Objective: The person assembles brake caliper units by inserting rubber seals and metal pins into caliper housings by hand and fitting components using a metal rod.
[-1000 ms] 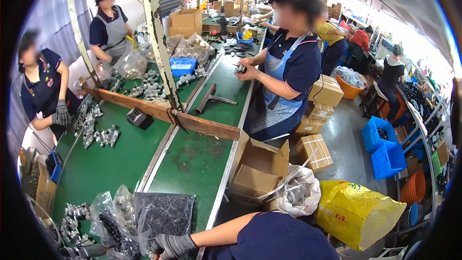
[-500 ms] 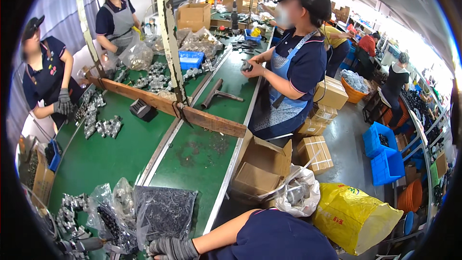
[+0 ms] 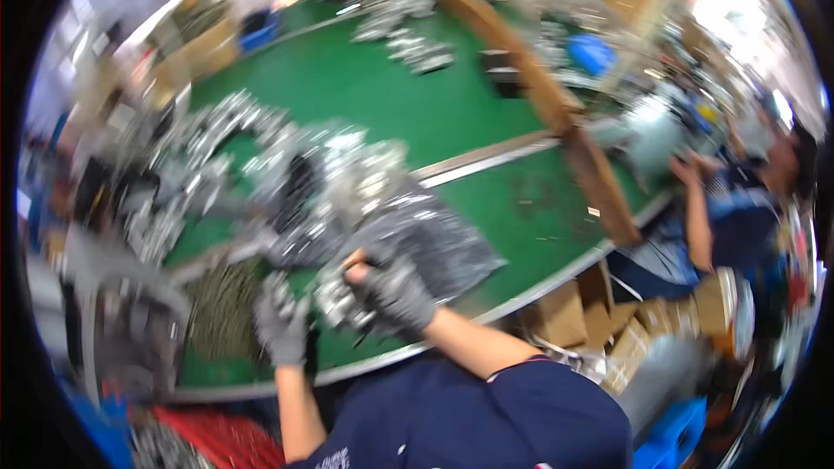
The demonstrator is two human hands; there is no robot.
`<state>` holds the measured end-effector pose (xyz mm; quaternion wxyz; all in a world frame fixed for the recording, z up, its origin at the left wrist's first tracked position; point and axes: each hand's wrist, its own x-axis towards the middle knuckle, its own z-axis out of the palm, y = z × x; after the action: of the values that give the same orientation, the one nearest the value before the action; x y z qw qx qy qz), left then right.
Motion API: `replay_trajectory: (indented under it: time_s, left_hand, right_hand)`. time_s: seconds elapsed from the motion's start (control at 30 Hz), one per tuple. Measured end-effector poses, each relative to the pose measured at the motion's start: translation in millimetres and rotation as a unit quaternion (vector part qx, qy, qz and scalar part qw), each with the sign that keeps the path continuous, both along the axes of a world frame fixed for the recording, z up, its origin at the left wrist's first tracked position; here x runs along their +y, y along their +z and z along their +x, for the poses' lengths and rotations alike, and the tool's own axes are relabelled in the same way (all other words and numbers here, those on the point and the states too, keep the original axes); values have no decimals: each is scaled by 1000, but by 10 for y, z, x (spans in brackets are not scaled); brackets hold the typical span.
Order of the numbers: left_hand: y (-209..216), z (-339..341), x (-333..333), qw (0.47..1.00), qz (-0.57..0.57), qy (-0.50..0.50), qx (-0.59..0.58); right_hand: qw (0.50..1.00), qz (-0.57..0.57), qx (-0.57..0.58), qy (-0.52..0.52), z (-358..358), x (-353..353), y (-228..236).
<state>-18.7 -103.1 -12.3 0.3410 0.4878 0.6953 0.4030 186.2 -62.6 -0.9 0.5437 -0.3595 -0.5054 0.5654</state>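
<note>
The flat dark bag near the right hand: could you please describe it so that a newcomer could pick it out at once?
On the green table, find the person's gloved right hand. Just beyond it lies a shiny, roughly four-cornered dark grey bag. Unlike the paler, crumpled clear bags at its left, it lies flat.

This looks like a factory workshop: a long green workbench is strewn with small metal parts and clear plastic bags. Cardboard boxes stand along its side, and a co-worker in dark clothes is at its edge
</note>
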Motion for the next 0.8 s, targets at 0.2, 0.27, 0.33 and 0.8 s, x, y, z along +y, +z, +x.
replay_trajectory:
  time_s: [0.2,0.27,0.33,0.8]
  left_hand:
    - [-323,-294,-49,949,114,-5,294]
    - [-291,-303,-86,944,77,-3,320]
    - [-262,-310,-103,945,40,3,325]
    - [82,-254,33,974,190,34,117]
  right_hand:
    - [944,-268,175,79,-209,-102,30]
    - [963,-239,91,89,-279,-103,-10]
    - [969,-224,58,92,-383,-152,-4]
    - [976,98,-178,77,-845,-51,229]
